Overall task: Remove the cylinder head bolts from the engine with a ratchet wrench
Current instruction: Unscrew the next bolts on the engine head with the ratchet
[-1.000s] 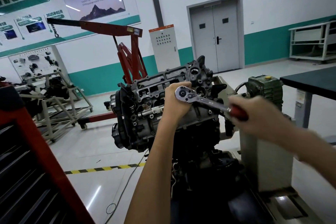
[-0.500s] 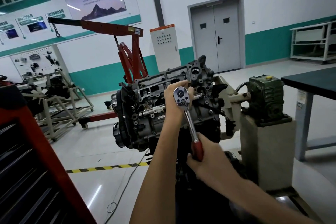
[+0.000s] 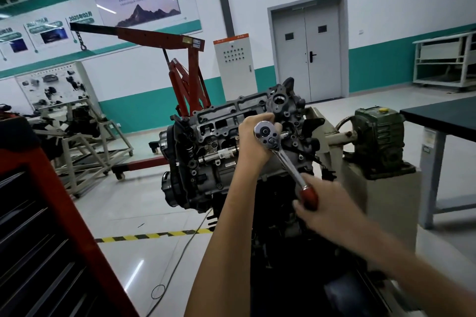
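Note:
A grey engine (image 3: 213, 136) hangs on a stand at the centre, its cylinder head face turned toward me. A chrome ratchet wrench (image 3: 280, 152) with a red grip is set against the head at the upper right. My left hand (image 3: 253, 140) curls behind the ratchet's round head and steadies it. My right hand (image 3: 327, 207) grips the red handle, which slants down and to the right. The bolt under the ratchet is hidden by the tool and my left hand.
A red tool cabinet (image 3: 46, 234) stands close at the left. The engine stand's green gearbox (image 3: 378, 136) sits on a pedestal at the right, beside a dark-topped table (image 3: 443, 116). A red engine hoist (image 3: 185, 64) is behind. A cable (image 3: 175, 260) lies on the floor.
The ratchet handle swung from pointing right down to nearly straight down, then came partly back up to the right. My left hand stayed at the ratchet head.

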Available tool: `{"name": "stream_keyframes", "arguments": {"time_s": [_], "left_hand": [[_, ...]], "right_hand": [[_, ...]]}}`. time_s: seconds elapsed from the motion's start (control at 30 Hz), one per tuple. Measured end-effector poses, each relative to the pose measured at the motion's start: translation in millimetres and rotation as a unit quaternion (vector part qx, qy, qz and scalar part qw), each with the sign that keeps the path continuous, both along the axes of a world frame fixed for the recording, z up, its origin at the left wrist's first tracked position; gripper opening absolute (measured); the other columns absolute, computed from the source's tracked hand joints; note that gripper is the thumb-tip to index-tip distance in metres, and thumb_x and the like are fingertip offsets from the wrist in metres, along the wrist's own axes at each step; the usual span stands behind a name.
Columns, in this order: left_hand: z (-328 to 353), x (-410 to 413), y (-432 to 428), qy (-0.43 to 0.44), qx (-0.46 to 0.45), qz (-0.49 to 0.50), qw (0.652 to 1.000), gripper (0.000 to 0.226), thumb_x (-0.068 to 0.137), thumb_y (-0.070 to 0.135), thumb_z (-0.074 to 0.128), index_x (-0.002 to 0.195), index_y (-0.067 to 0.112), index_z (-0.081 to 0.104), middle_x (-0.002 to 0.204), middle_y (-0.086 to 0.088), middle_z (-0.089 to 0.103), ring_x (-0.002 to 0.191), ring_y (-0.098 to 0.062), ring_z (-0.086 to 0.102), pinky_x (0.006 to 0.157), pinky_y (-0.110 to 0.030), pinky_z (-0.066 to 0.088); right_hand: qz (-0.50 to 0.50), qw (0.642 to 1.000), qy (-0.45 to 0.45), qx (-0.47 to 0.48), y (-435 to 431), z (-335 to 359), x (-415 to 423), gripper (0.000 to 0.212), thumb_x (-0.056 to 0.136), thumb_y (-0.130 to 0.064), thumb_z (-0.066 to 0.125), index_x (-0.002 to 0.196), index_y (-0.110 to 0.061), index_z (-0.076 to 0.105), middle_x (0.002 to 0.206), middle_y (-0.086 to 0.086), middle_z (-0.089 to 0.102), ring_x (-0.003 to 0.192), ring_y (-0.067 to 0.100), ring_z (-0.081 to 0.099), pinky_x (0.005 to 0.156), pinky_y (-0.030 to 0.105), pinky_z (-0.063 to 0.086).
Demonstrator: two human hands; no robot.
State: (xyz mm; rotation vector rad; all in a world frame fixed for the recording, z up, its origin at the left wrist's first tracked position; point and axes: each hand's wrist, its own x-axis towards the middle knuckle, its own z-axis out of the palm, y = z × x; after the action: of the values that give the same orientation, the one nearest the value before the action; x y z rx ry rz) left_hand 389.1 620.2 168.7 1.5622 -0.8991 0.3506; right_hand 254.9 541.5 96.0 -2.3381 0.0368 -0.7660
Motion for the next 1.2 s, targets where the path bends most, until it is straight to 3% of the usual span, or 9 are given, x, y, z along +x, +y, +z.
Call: {"name": "stream_keyframes", "arguments": {"time_s": [0.1,0.17,0.23,0.33,0.43,0.53,0.87,0.97,1.2], "left_hand": [[-5,-4,-5,0.031,-0.023,0.046,0.998,0.036,0.087,-0.002,0.058,0.072,0.029,0.049,0.088,-0.004,0.054,0.079,-0.007,0.05,0.079,-0.021,0.046],[-4,-4,-6,0.033,-0.022,0.042,0.998,0.034,0.085,-0.005,0.058,0.066,0.021,0.047,0.079,-0.005,0.051,0.068,-0.006,0.047,0.066,-0.019,0.046],[1,-3,-5,0.022,-0.008,0.008,1.0,0.036,0.079,-0.014,0.054,0.057,0.009,0.039,0.059,-0.004,0.033,0.046,-0.003,0.029,0.046,-0.013,0.028],[2,1,3,-0.041,0.03,0.002,0.999,0.036,0.079,-0.013,0.056,0.058,0.01,0.038,0.056,-0.003,0.033,0.051,-0.012,0.031,0.052,-0.022,0.029],[2,3,7,-0.089,0.064,-0.003,0.994,0.041,0.077,-0.01,0.056,0.053,0.014,0.034,0.051,-0.002,0.031,0.055,-0.016,0.029,0.055,-0.03,0.025],[2,2,3,-0.074,0.034,0.03,0.996,0.042,0.078,-0.011,0.056,0.052,0.014,0.035,0.054,-0.007,0.033,0.057,-0.016,0.03,0.055,-0.03,0.026],[-1,4,-6,-0.026,-0.018,0.033,0.999,0.054,0.082,-0.007,0.058,0.049,0.023,0.03,0.041,0.012,0.029,0.039,-0.002,0.029,0.046,-0.01,0.02],[-1,11,3,-0.039,0.013,0.039,0.998,0.046,0.082,-0.004,0.058,0.05,0.017,0.031,0.05,0.004,0.03,0.049,-0.009,0.026,0.051,-0.024,0.022],[7,7,8,-0.103,0.074,0.005,0.992,0.039,0.078,-0.01,0.058,0.05,0.013,0.041,0.048,-0.001,0.03,0.045,-0.011,0.03,0.048,-0.015,0.026]], "right_hand": [[0.099,0.961,0.03,0.256,46,-18,9,0.027,0.079,-0.007,0.066,0.071,-0.015,0.042,0.048,0.002,0.049,0.036,0.012,0.05,0.041,0.023,0.043],[0.171,0.926,0.074,0.328,49,-19,11,0.026,0.081,-0.006,0.065,0.074,-0.01,0.04,0.04,0.003,0.046,0.028,0.02,0.044,0.035,0.022,0.036],[0.172,0.941,0.101,0.273,28,-12,6,0.026,0.08,-0.003,0.064,0.073,-0.01,0.04,0.035,-0.002,0.042,0.024,0.016,0.039,0.031,0.018,0.03],[0.05,0.997,0.062,0.016,-26,18,-3,0.029,0.073,-0.001,0.068,0.068,-0.021,0.048,0.051,-0.006,0.053,0.041,0.005,0.048,0.041,0.022,0.042],[-0.016,0.983,0.019,-0.181,-68,64,-8,0.021,0.069,-0.007,0.072,0.073,-0.021,0.056,0.062,-0.004,0.057,0.057,0.004,0.053,0.057,0.019,0.044],[-0.061,0.972,-0.014,-0.226,-73,74,-6,0.021,0.07,-0.013,0.073,0.077,-0.02,0.055,0.06,-0.012,0.051,0.055,0.001,0.05,0.054,0.019,0.044],[0.05,0.978,-0.074,0.189,69,-30,22,0.028,0.082,-0.004,0.059,0.073,-0.023,0.041,0.052,-0.002,0.046,0.041,0.01,0.046,0.04,0.014,0.036],[0.055,0.995,-0.023,0.085,34,-16,13,0.022,0.08,-0.006,0.059,0.079,-0.021,0.044,0.058,0.003,0.049,0.042,0.009,0.044,0.043,0.012,0.036],[-0.027,0.952,0.01,-0.305,-79,82,-3,0.025,0.077,-0.013,0.066,0.081,-0.029,0.048,0.055,-0.012,0.049,0.049,-0.002,0.049,0.047,0.014,0.039]]}}
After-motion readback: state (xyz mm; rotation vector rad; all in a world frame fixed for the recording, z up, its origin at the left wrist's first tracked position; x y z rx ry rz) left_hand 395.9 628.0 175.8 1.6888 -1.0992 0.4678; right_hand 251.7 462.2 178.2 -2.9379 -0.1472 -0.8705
